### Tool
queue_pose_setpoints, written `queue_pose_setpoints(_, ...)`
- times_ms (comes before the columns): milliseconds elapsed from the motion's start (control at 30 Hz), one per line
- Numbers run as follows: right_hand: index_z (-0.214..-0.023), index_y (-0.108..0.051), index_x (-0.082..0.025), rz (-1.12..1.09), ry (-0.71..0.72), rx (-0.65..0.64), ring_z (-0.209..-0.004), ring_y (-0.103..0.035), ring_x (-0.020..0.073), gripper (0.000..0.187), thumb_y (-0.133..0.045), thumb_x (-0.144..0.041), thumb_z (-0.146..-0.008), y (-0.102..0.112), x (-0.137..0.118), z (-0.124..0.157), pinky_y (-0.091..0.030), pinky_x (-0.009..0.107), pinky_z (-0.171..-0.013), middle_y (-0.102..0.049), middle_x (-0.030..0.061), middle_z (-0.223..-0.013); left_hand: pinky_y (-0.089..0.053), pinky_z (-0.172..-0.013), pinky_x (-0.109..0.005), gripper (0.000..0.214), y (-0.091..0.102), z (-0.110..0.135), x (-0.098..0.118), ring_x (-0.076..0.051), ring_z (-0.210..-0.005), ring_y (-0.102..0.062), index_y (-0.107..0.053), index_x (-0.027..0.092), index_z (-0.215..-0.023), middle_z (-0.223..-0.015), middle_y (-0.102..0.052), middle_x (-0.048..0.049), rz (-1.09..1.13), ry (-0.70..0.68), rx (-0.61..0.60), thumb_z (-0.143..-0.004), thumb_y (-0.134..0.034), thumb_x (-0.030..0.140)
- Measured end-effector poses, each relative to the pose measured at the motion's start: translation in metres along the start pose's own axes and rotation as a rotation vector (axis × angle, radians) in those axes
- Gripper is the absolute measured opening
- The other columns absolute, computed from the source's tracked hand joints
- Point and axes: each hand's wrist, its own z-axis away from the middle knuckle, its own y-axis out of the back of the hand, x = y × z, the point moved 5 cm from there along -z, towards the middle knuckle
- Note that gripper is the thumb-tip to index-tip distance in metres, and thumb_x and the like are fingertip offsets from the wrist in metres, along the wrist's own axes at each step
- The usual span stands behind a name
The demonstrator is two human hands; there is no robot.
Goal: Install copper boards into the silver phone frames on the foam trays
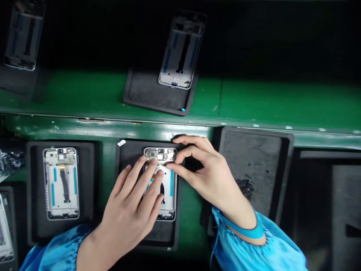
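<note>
Silver-rimmed white phone frame (170, 188) lies flat on a black foam tray (126, 154) on the green bench (194, 226), steadied by the spread fingers (150, 178) of the left hand (126, 214) while the right hand (208, 175) grips the exposed circuit board (160, 154) end between thumb (180, 173) and forefinger (187, 149).

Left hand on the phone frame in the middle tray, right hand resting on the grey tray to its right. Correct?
No. The head view shows the right hand on the upper right edge of the phone frame, not on the grey tray. The left hand on that frame in the middle tray is correct.
</note>
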Motion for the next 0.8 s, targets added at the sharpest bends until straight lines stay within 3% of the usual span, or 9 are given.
queue_pose_setpoints(100, -0.086, -0.067, -0.024, -0.015, -0.002, -0.007, -0.122, -0.066, 0.0287, 0.016, -0.082, -0.032, -0.088, 0.000, 0.001, -0.001, -0.054, 0.047, -0.104, -0.071, 0.0085, -0.126, -0.045, -0.112, -0.056, 0.051, -0.002, 0.003, -0.001, -0.042, -0.148, -0.047, -0.053, 0.004, -0.149, -0.157, -0.054, -0.0187, -0.004, 0.002, -0.044, -0.103, -0.059, 0.024)
queue_pose_setpoints(200, -0.085, -0.066, -0.023, -0.026, 0.004, -0.009, -0.121, -0.066, 0.0296, 0.018, -0.082, -0.033, -0.087, 0.000, 0.001, -0.002, -0.053, 0.049, -0.104, -0.071, 0.0089, -0.125, -0.048, -0.115, -0.053, 0.053, 0.004, 0.005, -0.008, -0.041, -0.150, -0.045, -0.051, 0.002, -0.148, -0.157, -0.053, -0.0229, 0.056, 0.023, 0.011, -0.102, -0.061, 0.025)
queue_pose_setpoints(400, -0.085, -0.067, -0.023, -0.014, 0.026, -0.012, -0.118, -0.067, 0.0305, 0.017, -0.082, -0.031, -0.087, -0.002, 0.001, -0.003, -0.052, 0.051, -0.103, -0.072, 0.0088, -0.124, -0.055, -0.112, -0.041, 0.039, 0.010, -0.004, -0.033, -0.027, -0.128, -0.065, -0.057, 0.013, -0.142, -0.141, -0.065, -0.0162, 0.138, 0.179, 0.114, -0.104, -0.059, 0.018)
queue_pose_setpoints(533, -0.083, -0.067, -0.023, -0.007, 0.036, -0.005, -0.116, -0.067, 0.0307, 0.017, -0.082, -0.031, -0.086, -0.002, 0.002, -0.004, -0.052, 0.051, -0.101, -0.072, 0.0078, -0.121, -0.059, -0.107, -0.044, 0.035, 0.003, -0.014, -0.039, -0.028, -0.122, -0.067, -0.061, 0.014, -0.138, -0.135, -0.065, -0.0156, 0.081, 0.170, 0.123, -0.103, -0.062, 0.023)
queue_pose_setpoints(800, -0.083, -0.066, -0.023, 0.006, 0.040, -0.002, -0.116, -0.065, 0.0310, 0.017, -0.082, -0.028, -0.084, -0.005, 0.002, -0.004, -0.050, 0.052, -0.102, -0.070, 0.0079, -0.121, -0.060, -0.101, -0.045, 0.029, 0.002, -0.019, -0.038, -0.027, -0.115, -0.068, -0.066, 0.015, -0.129, -0.125, -0.068, -0.0125, 0.075, 0.210, 0.170, -0.100, -0.062, 0.017)
